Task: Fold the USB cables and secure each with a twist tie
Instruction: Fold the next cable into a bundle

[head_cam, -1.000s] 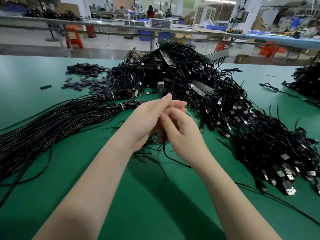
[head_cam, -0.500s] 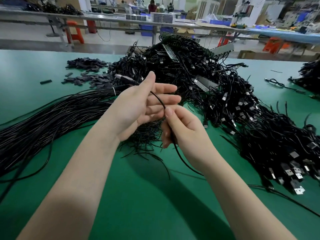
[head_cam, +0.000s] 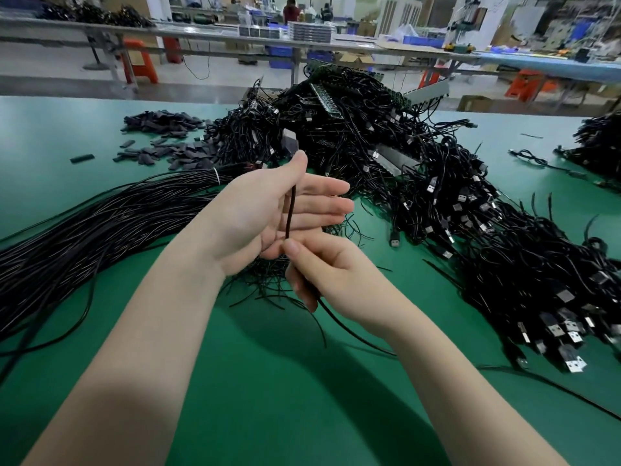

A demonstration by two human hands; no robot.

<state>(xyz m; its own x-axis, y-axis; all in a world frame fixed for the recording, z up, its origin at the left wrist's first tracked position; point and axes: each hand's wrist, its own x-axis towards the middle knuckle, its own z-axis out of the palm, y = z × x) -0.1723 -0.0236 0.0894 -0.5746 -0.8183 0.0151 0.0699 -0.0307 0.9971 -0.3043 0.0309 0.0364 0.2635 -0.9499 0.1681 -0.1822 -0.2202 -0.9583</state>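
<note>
Head view shows me both bare hands raised over the green table (head_cam: 268,381), meeting just above centre. My left hand (head_cam: 265,213) is palm-up with its fingers straight and pointing toward three o'clock, thumb tip up at twelve. A black USB cable (head_cam: 288,213) runs upright across that palm, its upper end pressed under the thumb. My right hand (head_cam: 331,280), at five o'clock from the left, pinches the same cable between thumb and curled fingers just below the left palm; the cable then passes out of the fist and trails down toward five o'clock across the table, under the right forearm.

At nine o'clock a long bundle of straight cables (head_cam: 100,237) lies on the table, bound by a pale tie (head_cam: 217,176) near its far end. From twelve round to four o'clock sprawls a large tangled heap of cables (head_cam: 437,196) with silver plugs showing. A scatter of thin loose black strands (head_cam: 268,287) lies under the hands; whether these are twist ties I cannot tell. Small dark flat pieces (head_cam: 168,149) lie at eleven o'clock.
</note>
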